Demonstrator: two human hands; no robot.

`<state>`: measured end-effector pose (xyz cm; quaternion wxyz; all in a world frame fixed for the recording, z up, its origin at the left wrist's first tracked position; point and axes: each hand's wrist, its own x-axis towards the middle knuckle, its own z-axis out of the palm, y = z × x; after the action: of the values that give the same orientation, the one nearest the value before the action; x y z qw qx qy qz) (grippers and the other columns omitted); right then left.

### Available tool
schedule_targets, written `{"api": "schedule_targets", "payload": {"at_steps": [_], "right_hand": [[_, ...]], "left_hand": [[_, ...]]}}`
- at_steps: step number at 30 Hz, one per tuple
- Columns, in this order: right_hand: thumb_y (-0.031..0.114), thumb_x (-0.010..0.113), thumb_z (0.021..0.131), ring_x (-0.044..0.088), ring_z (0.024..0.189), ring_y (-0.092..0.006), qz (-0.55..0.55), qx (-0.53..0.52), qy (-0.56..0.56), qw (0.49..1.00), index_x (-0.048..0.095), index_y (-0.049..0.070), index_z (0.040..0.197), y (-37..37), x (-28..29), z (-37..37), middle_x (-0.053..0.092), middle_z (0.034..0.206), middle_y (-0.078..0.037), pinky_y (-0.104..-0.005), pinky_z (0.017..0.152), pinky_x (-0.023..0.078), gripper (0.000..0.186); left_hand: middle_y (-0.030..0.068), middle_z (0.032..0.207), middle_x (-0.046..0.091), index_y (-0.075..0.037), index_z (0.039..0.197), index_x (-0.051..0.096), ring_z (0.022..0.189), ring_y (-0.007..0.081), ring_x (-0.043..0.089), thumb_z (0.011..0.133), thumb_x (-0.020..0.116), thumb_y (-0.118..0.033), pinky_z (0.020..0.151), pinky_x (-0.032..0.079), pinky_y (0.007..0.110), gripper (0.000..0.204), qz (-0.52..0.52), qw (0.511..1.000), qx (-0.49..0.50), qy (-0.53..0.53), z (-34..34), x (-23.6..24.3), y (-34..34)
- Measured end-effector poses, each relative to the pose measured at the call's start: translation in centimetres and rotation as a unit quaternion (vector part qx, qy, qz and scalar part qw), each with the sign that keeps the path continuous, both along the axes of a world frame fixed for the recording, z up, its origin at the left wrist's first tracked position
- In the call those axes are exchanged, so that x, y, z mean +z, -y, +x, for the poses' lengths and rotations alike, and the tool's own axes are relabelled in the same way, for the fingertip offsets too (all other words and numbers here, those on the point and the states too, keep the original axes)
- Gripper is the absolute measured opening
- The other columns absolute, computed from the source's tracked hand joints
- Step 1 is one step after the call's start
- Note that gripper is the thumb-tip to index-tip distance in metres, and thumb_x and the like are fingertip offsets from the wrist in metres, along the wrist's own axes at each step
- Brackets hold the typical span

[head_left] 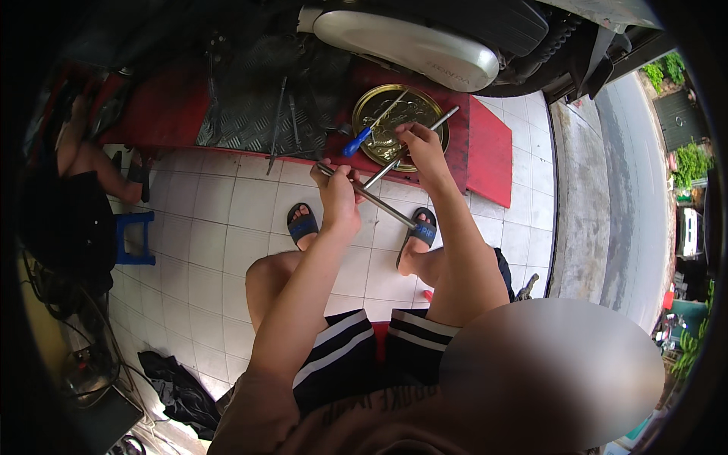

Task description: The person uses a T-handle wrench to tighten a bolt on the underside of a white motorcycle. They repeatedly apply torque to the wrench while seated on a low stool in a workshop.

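A steel T-handle wrench (390,212) is in both my hands, its long shaft pointing away to the right. My left hand (340,196) is closed around the crossbar near the joint. Farther along the shaft, my right hand (426,159) has its fingers closed on it and hides part of it. Just beyond the hands lies a round gold-coloured metal tray (359,114). A screwdriver with a blue handle (355,144) rests across the tray's left side, its shaft over the tray. Small things inside the tray are too unclear to name.
The tray sits on a red platform (489,152) with a dark tread plate (243,98), where long metal tools (277,117) lie. A motorcycle's silver engine cover (402,49) hangs over the far side. Left are another person's leg (110,171), a blue stool (135,239) and cables.
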<state>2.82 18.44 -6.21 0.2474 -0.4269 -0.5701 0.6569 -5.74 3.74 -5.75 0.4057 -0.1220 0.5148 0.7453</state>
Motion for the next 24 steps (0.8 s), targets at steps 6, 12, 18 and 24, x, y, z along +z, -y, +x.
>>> {"api": "schedule_targets", "payload": {"at_steps": [6, 12, 18, 24], "right_hand": [[0.017, 0.058, 0.089, 0.052, 0.064, -0.0102, -0.117, 0.077, -0.009, 0.99, 0.063, 0.002, 0.097, 0.6, 0.5, 0.4, 0.056, 0.083, -0.002, -0.0235, 0.06, 0.044, 0.017], [0.017, 0.059, 0.091, 0.057, 0.09, -0.0144, -0.214, 0.209, -0.046, 0.953, 0.053, 0.006, 0.121, -0.3, 1.2, 1.1, 0.058, 0.104, -0.004, -0.03, 0.076, 0.047, 0.033], [0.016, 0.061, 0.089, 0.058, 0.087, -0.0182, -0.215, 0.185, -0.017, 0.959, 0.055, 0.004, 0.124, -3.0, -0.1, 2.5, 0.058, 0.105, -0.007, -0.0317, 0.074, 0.048, 0.037], [0.034, 0.067, 0.075, 0.068, 0.094, -0.0315, 0.173, 0.083, 0.344, 0.919, 0.073, 0.002, 0.092, -7.2, -3.3, 4.9, 0.069, 0.092, -0.023, -0.0384, 0.084, 0.052, 0.037]], "left_hand": [[0.0095, 0.085, 0.061, -0.007, 0.103, 0.047, 0.065, 0.0168, 0.06, 0.097, 0.054, -0.015, 0.057, 0.05, 0.028, 0.013, 0.048, 0.993, -0.103, -0.028, 0.0, -0.8, -0.5], [0.0093, 0.087, 0.064, -0.004, 0.101, 0.05, 0.071, 0.0165, 0.065, 0.098, 0.053, -0.015, 0.06, 0.052, 0.029, 0.012, 0.012, 0.975, -0.176, -0.134, -0.6, -1.2, -0.3], [0.0087, 0.09, 0.067, -0.001, 0.103, 0.058, 0.075, 0.0164, 0.069, 0.096, 0.056, -0.016, 0.059, 0.053, 0.03, 0.016, -0.066, 0.862, -0.359, -0.351, 1.2, -2.6, -1.8], [0.0145, 0.083, 0.07, -0.003, 0.102, 0.063, 0.082, 0.0328, 0.067, 0.088, 0.06, -0.036, 0.073, 0.051, 0.043, 0.036, -0.273, 0.638, -0.509, -0.51, 3.7, -1.2, -2.4]]}}
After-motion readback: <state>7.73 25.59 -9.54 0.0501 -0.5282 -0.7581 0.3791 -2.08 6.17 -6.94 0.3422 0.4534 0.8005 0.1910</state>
